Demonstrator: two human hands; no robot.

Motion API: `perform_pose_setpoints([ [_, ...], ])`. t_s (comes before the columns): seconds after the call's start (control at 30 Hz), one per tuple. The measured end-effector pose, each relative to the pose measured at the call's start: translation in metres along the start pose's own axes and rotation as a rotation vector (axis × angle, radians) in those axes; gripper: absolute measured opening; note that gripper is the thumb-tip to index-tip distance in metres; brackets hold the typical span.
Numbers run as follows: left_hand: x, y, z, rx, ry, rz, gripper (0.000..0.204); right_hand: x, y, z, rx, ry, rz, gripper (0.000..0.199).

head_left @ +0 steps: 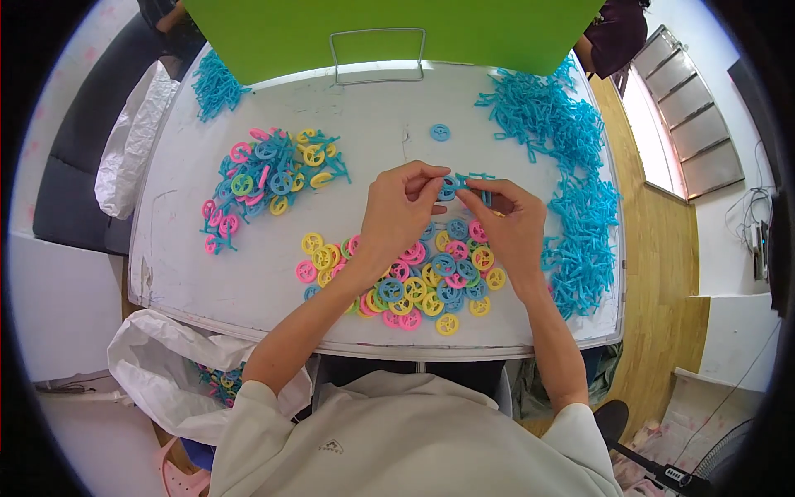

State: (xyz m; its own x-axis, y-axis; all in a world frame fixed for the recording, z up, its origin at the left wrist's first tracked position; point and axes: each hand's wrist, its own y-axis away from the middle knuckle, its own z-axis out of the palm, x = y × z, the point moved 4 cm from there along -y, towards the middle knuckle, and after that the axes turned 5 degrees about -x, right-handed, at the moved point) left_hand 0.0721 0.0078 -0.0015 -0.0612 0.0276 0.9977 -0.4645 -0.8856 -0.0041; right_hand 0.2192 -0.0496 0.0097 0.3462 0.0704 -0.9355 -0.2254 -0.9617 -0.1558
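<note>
Pinched between the thumb and fingers of my left hand is a small blue spoked plastic wheel. My right hand pinches a teal plastic piece with thin prongs against the wheel's right side; whether the two are joined I cannot tell. Below both hands spreads a heap of pink, yellow, blue and green wheels. One loose blue wheel lies beyond my fingers. To the left, a pile of wheels with teal pieces among them rests on the white table.
Teal pieces bank along the table's right edge, with a smaller heap at far left. A green panel with a wire stand closes off the back. A white sack holds colored parts. Another person's sleeve shows at upper right.
</note>
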Motion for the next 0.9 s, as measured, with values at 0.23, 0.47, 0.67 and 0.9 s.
perform_pose_setpoints([
  [0.23, -0.002, -0.006, -0.004, 0.008, 0.125, 0.013, 0.015, 0.006, -0.008, 0.000, -0.150, -0.059, -0.113, 0.023],
  [0.47, 0.020, 0.004, 0.005, 0.123, -0.247, 0.367, 0.019, 0.014, -0.007, -0.003, -0.068, -0.234, 0.240, 0.034],
  [0.67, 0.022, 0.005, 0.014, -0.051, -0.305, 0.481, 0.022, 0.015, -0.013, -0.008, -0.053, -0.444, 0.036, 0.031],
  [0.9, 0.014, 0.003, 0.013, -0.020, -0.463, 0.358, 0.019, 0.022, -0.015, -0.008, -0.131, -0.771, 0.238, 0.026],
])
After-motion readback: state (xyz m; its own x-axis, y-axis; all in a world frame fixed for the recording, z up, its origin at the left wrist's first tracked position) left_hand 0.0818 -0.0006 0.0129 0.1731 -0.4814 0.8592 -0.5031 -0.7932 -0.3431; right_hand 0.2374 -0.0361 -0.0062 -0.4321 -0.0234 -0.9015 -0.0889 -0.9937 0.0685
